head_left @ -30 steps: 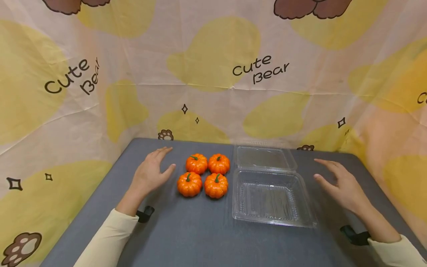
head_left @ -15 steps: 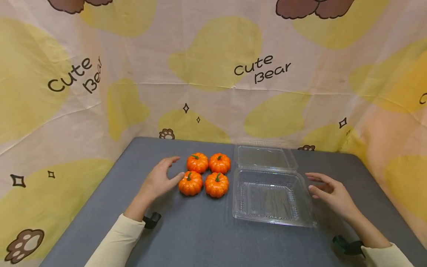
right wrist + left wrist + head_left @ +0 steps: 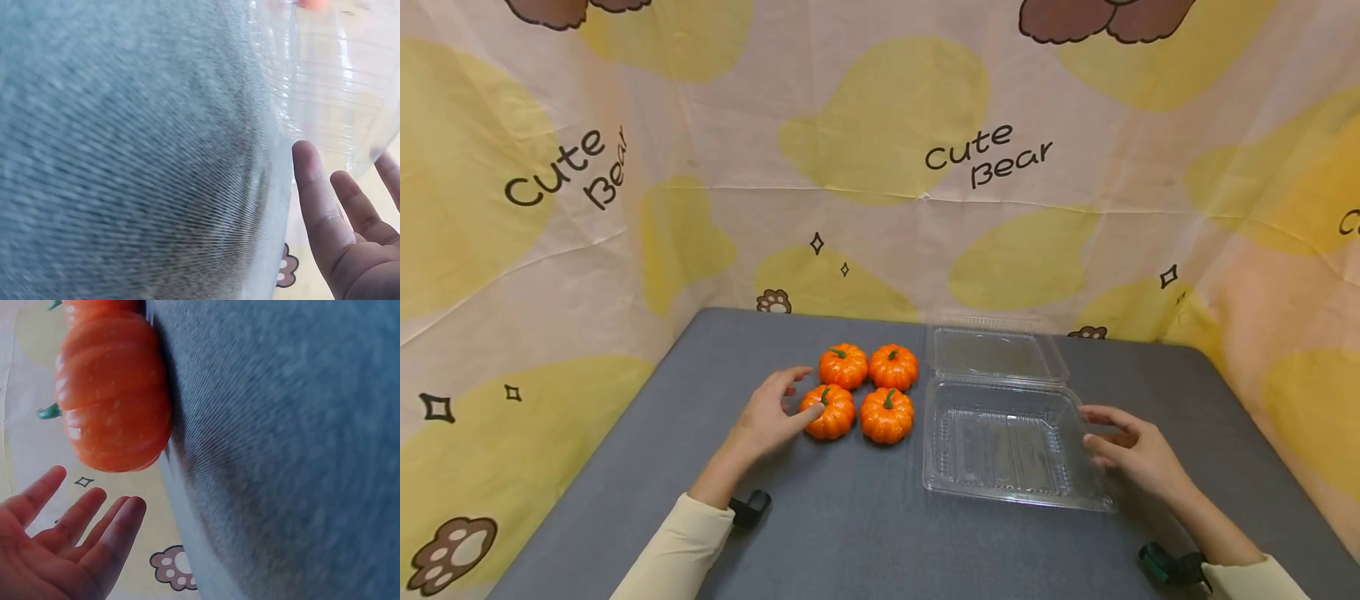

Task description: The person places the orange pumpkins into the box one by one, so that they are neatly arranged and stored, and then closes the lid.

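Several small orange pumpkins with green stems stand in two rows on the grey table. My left hand (image 3: 775, 421) is at the left side of the front-left pumpkin (image 3: 831, 417), its fingers parted and its thumb overlapping the pumpkin in the head view. In the left wrist view, a gap shows between the fingertips (image 3: 131, 509) and that pumpkin (image 3: 115, 394). A clear plastic clamshell box (image 3: 1000, 442) lies with its lid folded back. At its right rim is my right hand (image 3: 1142, 454), with loosely bent fingers (image 3: 309, 165) right at the clear wall (image 3: 319, 106).
The front-right pumpkin (image 3: 887, 419), back-left pumpkin (image 3: 842, 367) and back-right pumpkin (image 3: 893, 367) sit close together left of the box. The box's lid (image 3: 996, 354) lies towards the back edge of the table (image 3: 850, 533). A printed cloth (image 3: 880, 108) walls the table in.
My left hand has moved right and slightly nearer me, up to the front-left pumpkin. My right hand has come left to the box's rim, its fingers bending more. Pumpkins and box stay put.
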Demonstrator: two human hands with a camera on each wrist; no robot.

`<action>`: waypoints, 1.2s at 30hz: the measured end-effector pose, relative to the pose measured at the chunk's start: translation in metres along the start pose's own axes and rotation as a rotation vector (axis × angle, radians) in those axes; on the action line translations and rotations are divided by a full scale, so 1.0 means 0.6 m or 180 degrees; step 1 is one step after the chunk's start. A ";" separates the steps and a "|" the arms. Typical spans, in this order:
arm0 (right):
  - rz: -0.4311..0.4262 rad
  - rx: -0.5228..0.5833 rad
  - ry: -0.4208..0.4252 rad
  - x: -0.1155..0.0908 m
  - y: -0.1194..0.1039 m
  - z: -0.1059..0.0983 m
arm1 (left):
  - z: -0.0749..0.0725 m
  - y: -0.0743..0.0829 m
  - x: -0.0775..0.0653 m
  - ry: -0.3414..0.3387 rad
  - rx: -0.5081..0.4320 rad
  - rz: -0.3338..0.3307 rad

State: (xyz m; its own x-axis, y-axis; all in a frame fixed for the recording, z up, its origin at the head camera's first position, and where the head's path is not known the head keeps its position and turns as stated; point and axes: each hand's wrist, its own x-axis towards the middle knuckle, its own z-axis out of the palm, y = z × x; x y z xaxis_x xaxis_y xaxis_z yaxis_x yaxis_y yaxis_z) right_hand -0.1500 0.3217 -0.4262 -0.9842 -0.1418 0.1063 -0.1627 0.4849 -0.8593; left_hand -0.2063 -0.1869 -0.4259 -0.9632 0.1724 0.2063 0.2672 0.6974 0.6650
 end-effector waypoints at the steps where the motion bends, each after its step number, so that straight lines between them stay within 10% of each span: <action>1: 0.0012 0.0045 -0.0020 0.000 0.001 0.001 | 0.002 -0.001 0.000 -0.0012 -0.0044 -0.0025; 36: 0.0121 0.0918 -0.0293 -0.003 0.012 0.010 | 0.025 -0.011 0.011 -0.0274 -0.0239 -0.0220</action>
State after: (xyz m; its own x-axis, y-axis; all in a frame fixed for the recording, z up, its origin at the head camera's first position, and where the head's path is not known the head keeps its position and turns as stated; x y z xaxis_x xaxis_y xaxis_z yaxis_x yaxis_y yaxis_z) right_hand -0.1488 0.3201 -0.4354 -0.9765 -0.2123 0.0368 -0.0862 0.2281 -0.9698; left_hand -0.2147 -0.1802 -0.4397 -0.9775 0.1870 0.0980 0.1985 0.6561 0.7281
